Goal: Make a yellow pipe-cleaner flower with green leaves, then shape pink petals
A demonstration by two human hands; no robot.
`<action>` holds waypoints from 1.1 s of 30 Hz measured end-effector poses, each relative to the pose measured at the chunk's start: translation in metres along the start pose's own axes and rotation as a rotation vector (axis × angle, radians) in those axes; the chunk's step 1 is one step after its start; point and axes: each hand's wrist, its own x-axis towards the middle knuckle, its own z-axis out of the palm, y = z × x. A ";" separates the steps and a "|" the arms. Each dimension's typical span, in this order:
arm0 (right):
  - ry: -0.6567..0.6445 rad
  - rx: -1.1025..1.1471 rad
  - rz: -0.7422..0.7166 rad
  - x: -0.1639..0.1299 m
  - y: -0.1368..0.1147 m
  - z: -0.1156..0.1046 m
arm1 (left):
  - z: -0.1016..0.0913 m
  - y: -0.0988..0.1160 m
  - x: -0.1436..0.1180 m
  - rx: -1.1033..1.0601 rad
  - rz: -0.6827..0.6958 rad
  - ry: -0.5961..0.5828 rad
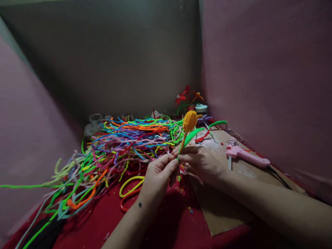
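A pipe-cleaner flower (190, 121) with an orange-yellow bud stands upright between my hands. A long green leaf (193, 135) leans to the right off its stem. My left hand (163, 170) pinches the lower stem between thumb and forefinger. My right hand (201, 162) is closed on the stem too, just beside the left fingertips and below the leaf. The stem's lowest end is hidden behind my fingers.
A big heap of colourful pipe cleaners (135, 138) spreads over the red cloth (160, 221) at left. On the right, a pink glue gun (246, 155) lies on a brown board (220, 214). Behind stand red flowers (181, 98) and a lidded jar (201, 109).
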 end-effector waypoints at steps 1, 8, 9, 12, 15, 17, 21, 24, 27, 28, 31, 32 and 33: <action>0.020 -0.016 0.019 0.000 0.001 -0.002 | 0.002 -0.001 -0.001 0.153 0.093 0.054; 0.142 -0.082 0.015 -0.001 0.007 0.001 | 0.000 -0.023 -0.005 1.029 0.699 0.283; 0.163 -0.092 0.014 -0.001 0.007 0.002 | -0.001 -0.024 -0.004 1.066 0.723 0.284; 0.159 -0.105 -0.004 -0.003 0.007 0.004 | -0.002 -0.023 -0.003 0.939 0.652 0.248; 0.083 -0.094 -0.037 -0.003 0.006 0.004 | -0.001 -0.017 -0.004 0.706 0.486 0.219; 0.049 -0.098 -0.055 -0.003 0.004 0.004 | 0.001 -0.013 -0.004 0.599 0.402 0.204; 0.058 -0.115 -0.056 -0.006 -0.003 0.009 | 0.002 -0.007 -0.006 0.473 0.314 0.200; 0.068 -0.099 -0.015 -0.009 -0.008 0.011 | 0.002 -0.002 -0.008 0.412 0.272 0.198; 0.055 -0.106 0.031 -0.011 -0.008 0.009 | 0.003 0.002 -0.009 0.325 0.221 0.201; 0.049 -0.119 0.028 -0.012 -0.007 0.008 | 0.004 0.002 -0.008 0.283 0.201 0.202; 0.030 -0.155 -0.027 -0.011 -0.004 0.003 | 0.005 0.003 -0.007 0.130 0.129 0.183; 0.023 -0.158 -0.036 -0.011 -0.004 0.002 | 0.005 0.004 -0.006 0.075 0.105 0.167; 0.014 -0.159 -0.034 -0.010 -0.003 0.002 | 0.005 0.004 -0.006 0.023 0.081 0.150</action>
